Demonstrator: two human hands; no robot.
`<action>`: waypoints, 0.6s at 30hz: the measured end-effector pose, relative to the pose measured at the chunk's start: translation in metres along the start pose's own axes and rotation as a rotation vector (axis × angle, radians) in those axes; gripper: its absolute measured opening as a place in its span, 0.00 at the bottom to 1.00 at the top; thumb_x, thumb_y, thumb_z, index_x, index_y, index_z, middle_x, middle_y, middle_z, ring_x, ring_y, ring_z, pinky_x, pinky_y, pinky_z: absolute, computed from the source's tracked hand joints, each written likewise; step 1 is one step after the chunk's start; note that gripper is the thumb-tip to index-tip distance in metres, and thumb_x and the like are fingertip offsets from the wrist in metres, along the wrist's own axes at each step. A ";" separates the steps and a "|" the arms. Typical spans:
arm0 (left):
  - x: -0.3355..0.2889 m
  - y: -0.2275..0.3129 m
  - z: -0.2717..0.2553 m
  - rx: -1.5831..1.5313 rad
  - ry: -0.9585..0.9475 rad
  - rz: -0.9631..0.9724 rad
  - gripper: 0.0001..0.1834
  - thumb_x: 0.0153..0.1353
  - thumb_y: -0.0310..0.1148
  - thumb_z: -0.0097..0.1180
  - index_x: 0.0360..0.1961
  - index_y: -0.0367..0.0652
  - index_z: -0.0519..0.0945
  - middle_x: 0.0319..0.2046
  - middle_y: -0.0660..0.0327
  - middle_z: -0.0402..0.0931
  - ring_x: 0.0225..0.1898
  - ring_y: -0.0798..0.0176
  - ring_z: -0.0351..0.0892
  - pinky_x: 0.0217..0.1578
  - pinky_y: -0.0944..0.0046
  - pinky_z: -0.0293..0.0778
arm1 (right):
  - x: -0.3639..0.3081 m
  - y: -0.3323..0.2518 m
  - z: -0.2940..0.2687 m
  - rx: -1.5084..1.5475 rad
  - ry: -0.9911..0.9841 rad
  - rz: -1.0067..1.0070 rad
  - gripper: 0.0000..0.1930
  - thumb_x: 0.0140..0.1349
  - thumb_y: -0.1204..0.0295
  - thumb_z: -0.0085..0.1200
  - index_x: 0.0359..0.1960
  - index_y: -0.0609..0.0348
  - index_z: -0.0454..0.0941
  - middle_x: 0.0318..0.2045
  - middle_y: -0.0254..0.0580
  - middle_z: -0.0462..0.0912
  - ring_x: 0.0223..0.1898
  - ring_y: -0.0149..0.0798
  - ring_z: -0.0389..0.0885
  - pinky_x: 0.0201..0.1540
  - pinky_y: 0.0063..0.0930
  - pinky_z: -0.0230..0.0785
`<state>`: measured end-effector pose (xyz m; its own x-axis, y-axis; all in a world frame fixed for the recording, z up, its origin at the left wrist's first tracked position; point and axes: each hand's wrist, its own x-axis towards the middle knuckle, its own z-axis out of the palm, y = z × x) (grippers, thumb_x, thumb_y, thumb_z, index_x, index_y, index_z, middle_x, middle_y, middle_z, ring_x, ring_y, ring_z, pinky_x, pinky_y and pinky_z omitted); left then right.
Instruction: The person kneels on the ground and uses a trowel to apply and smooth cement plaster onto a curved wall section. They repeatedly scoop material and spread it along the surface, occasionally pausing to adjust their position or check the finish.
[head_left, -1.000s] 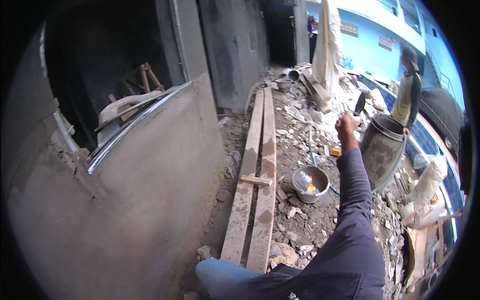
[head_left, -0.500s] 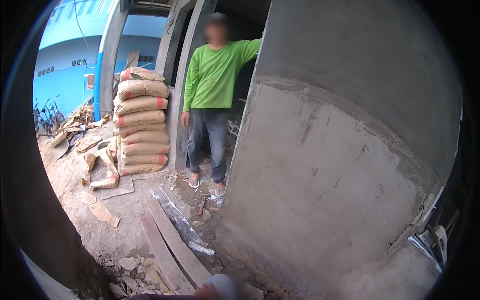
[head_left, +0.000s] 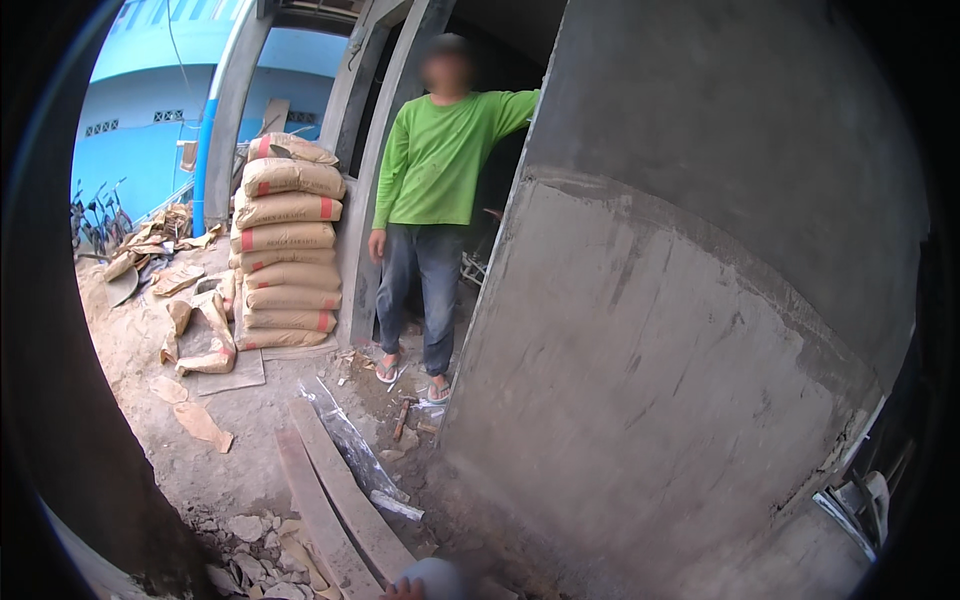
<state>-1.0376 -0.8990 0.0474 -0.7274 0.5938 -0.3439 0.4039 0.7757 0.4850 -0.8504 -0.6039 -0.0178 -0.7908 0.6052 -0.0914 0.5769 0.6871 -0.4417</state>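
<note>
At the bottom edge, only the fingers of my left hand (head_left: 403, 590) show, closed against a pale blue-grey rounded object (head_left: 436, 577). Its lower part is cut off, so I cannot tell its kind. Just beyond it lie two long wooden planks (head_left: 345, 500), side by side on the ground. My right hand is out of view.
A plastered wall (head_left: 650, 380) with a darker, wetter upper area fills the right. A person in a green shirt (head_left: 430, 160) leans on its edge. Stacked brown sacks (head_left: 290, 238), a hammer (head_left: 403, 418), rubble (head_left: 255, 545) and a dark post (head_left: 75, 350) stand or lie around.
My left hand and the rounded object sit slightly lower and further left, and the forearm has dropped out of sight. The whole view has shifted slightly; the other person keeps the same pose.
</note>
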 end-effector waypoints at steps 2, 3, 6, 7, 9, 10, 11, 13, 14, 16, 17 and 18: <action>-0.006 0.006 -0.005 -0.023 -0.006 -0.033 0.64 0.62 0.74 0.56 0.83 0.39 0.47 0.82 0.39 0.44 0.80 0.27 0.44 0.76 0.29 0.51 | -0.010 0.013 0.004 -0.027 -0.005 0.020 0.14 0.75 0.57 0.49 0.55 0.46 0.71 0.46 0.49 0.74 0.43 0.50 0.70 0.43 0.49 0.63; -0.008 0.008 -0.006 -0.017 -0.006 -0.040 0.64 0.61 0.74 0.57 0.83 0.40 0.46 0.82 0.40 0.44 0.80 0.27 0.43 0.76 0.29 0.52 | -0.015 0.021 0.006 -0.039 -0.008 0.029 0.14 0.75 0.57 0.49 0.55 0.46 0.71 0.46 0.49 0.74 0.44 0.51 0.70 0.44 0.50 0.63; -0.009 0.010 -0.010 0.001 -0.007 -0.062 0.65 0.60 0.73 0.59 0.83 0.41 0.45 0.82 0.40 0.44 0.80 0.27 0.44 0.75 0.28 0.53 | -0.031 0.042 0.016 -0.082 -0.011 0.058 0.15 0.76 0.56 0.49 0.57 0.46 0.71 0.48 0.50 0.74 0.46 0.52 0.70 0.46 0.51 0.63; -0.009 0.008 -0.012 0.007 -0.008 -0.071 0.66 0.60 0.73 0.60 0.83 0.41 0.45 0.82 0.40 0.44 0.80 0.27 0.44 0.75 0.28 0.53 | -0.037 0.049 0.019 -0.096 -0.014 0.064 0.15 0.76 0.56 0.48 0.58 0.46 0.71 0.49 0.51 0.74 0.47 0.53 0.70 0.47 0.51 0.63; -0.009 0.004 -0.016 0.009 0.012 -0.072 0.65 0.60 0.72 0.60 0.83 0.41 0.45 0.82 0.41 0.43 0.80 0.27 0.44 0.75 0.28 0.53 | -0.048 0.061 0.026 -0.126 -0.018 0.077 0.16 0.76 0.56 0.48 0.59 0.45 0.71 0.50 0.52 0.74 0.49 0.54 0.70 0.48 0.52 0.63; -0.010 0.002 -0.018 0.008 0.022 -0.075 0.65 0.60 0.72 0.61 0.83 0.41 0.45 0.82 0.41 0.43 0.80 0.26 0.44 0.75 0.28 0.53 | -0.053 0.066 0.030 -0.141 -0.017 0.087 0.16 0.76 0.56 0.48 0.59 0.45 0.71 0.51 0.52 0.74 0.50 0.54 0.70 0.49 0.53 0.63; -0.011 0.000 -0.022 -0.004 0.002 -0.078 0.65 0.60 0.72 0.60 0.83 0.41 0.46 0.82 0.40 0.43 0.80 0.26 0.44 0.75 0.29 0.53 | -0.058 0.071 0.033 -0.154 -0.020 0.094 0.17 0.76 0.56 0.48 0.60 0.45 0.71 0.51 0.52 0.74 0.50 0.55 0.70 0.50 0.53 0.63; -0.013 -0.003 -0.028 -0.028 -0.038 -0.084 0.65 0.61 0.72 0.60 0.83 0.40 0.46 0.82 0.40 0.43 0.80 0.26 0.44 0.75 0.29 0.53 | -0.066 0.078 0.038 -0.174 -0.023 0.108 0.17 0.76 0.56 0.47 0.61 0.45 0.71 0.53 0.53 0.74 0.52 0.56 0.70 0.51 0.54 0.63; -0.014 -0.003 -0.031 -0.027 -0.029 -0.074 0.65 0.60 0.71 0.61 0.83 0.40 0.46 0.82 0.40 0.44 0.80 0.26 0.45 0.75 0.29 0.53 | -0.070 0.082 0.041 -0.180 -0.023 0.113 0.18 0.76 0.55 0.47 0.62 0.45 0.71 0.53 0.54 0.74 0.53 0.56 0.70 0.52 0.54 0.63; -0.016 -0.001 -0.035 -0.025 -0.013 -0.054 0.65 0.60 0.71 0.61 0.83 0.39 0.46 0.82 0.39 0.44 0.80 0.26 0.45 0.75 0.30 0.54 | -0.075 0.088 0.046 -0.192 -0.029 0.123 0.18 0.77 0.55 0.47 0.63 0.44 0.71 0.54 0.55 0.74 0.54 0.57 0.70 0.54 0.55 0.63; -0.017 0.001 -0.036 -0.026 -0.002 -0.053 0.65 0.60 0.71 0.61 0.83 0.39 0.47 0.82 0.39 0.45 0.80 0.26 0.46 0.75 0.30 0.54 | -0.077 0.091 0.048 -0.203 -0.030 0.128 0.19 0.77 0.55 0.46 0.63 0.44 0.71 0.55 0.55 0.74 0.55 0.57 0.70 0.54 0.56 0.63; -0.017 0.003 -0.037 -0.027 0.008 -0.053 0.65 0.60 0.71 0.62 0.83 0.38 0.47 0.81 0.38 0.45 0.79 0.26 0.47 0.75 0.30 0.55 | -0.080 0.093 0.050 -0.210 -0.033 0.129 0.19 0.77 0.55 0.46 0.64 0.44 0.71 0.56 0.55 0.74 0.56 0.58 0.70 0.55 0.56 0.63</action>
<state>-1.0442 -0.9149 0.0841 -0.7517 0.5503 -0.3633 0.3500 0.7999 0.4875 -0.7439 -0.6080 -0.0966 -0.7121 0.6822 -0.1658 0.7006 0.6755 -0.2299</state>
